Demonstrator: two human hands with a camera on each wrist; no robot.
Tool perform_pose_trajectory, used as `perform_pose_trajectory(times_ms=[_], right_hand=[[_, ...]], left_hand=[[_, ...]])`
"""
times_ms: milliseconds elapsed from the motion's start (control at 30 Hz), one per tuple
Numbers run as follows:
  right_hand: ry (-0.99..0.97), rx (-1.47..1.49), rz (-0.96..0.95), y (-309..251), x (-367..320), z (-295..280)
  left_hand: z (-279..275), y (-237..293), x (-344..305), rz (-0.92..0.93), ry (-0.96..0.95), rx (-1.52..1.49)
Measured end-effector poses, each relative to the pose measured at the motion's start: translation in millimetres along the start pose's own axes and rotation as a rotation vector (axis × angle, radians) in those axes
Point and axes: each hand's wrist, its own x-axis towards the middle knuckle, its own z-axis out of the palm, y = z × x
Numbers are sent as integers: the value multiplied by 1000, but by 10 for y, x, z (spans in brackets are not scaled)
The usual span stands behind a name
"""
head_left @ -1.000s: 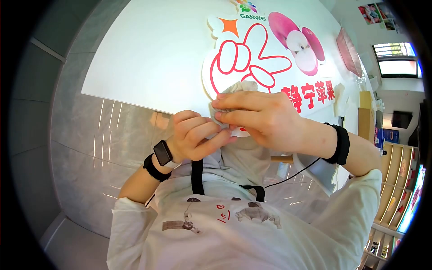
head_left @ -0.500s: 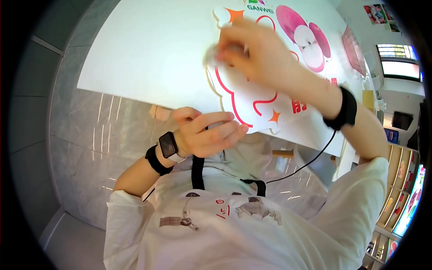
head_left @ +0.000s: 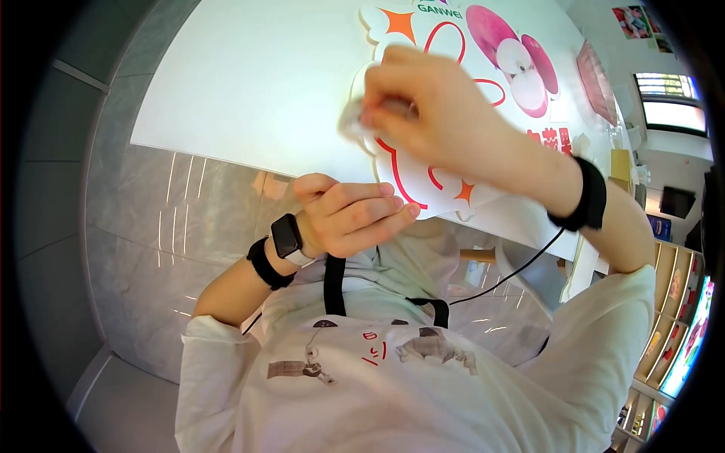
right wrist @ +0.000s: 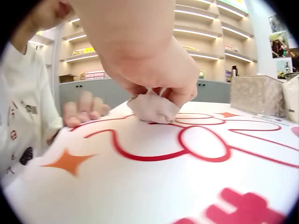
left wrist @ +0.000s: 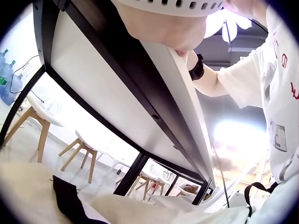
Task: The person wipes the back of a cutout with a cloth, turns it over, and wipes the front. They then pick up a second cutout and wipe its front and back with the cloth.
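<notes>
In the right wrist view a bunched pale cloth point(right wrist: 153, 107) is pinched under the fingers of the right hand point(right wrist: 140, 56) and touches a white board point(right wrist: 107, 186) with red outlines and orange stars. The head view has the right hand point(head_left: 445, 113) over the board's left part, with the cloth point(head_left: 353, 121) blurred at its fingertips. The left hand point(head_left: 355, 219) lies at the board's near edge, its fingertips on the board by the red line; its thumb side is partly hidden. In the left wrist view the left hand point(left wrist: 163, 28) is at the table edge.
The white table point(head_left: 226, 90) extends to the left. A pink tray point(head_left: 595, 83) and a yellow box point(head_left: 621, 167) are on the right side. A stone-patterned box point(right wrist: 257, 95) stands behind the board. Stools point(left wrist: 84, 147) are under and beyond the table.
The right hand has left the left hand's side and moved up across the board with the cloth. The left hand has shifted slightly right, onto the board's near edge.
</notes>
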Motion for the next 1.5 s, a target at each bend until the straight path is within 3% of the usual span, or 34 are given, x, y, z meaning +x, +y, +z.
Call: perform_pose_trajectory(times_ms=[233,267,367,567,600,667,700,733,833,900,1133,1267,1367,1500], right_hand=[[-35,163,333,173,260,-125],[9,23,124,176,197,-64],[-91,-27,-64,-181,-96,1],[-94,118,88,-211,-277,-57],[-20,114,22,-86,-248,-14],[22,-19,121,314,-11,-139],[-28,62,363,534,122,-221],[-29,-128,381,511,229,-343],[-53,-30,203,275,14,-194],[-64,-114,-27,-183,-260,-39],[-156,248,251,-101,-185,-95],[-66,126,352,84,-121,-193],[-21,12,73,-46,-216,-112],[-33,17,60,-50,-225,-110]], left_hand=[[-19,13,6,-30,-63,7],[-39,13,7,-29,-75,2],[-72,1,20,-31,-70,-11],[-63,3,66,-54,-38,-17],[-55,4,61,-54,-40,-17],[-28,24,59,-52,-49,-27],[-26,39,58,-52,-60,-31],[-24,42,56,-49,-67,-30],[18,26,57,-50,-11,-19],[29,13,64,-55,18,-14],[11,60,60,-85,-56,26],[39,56,129,-118,32,3],[22,42,128,-112,27,5],[61,70,116,-124,24,1]])
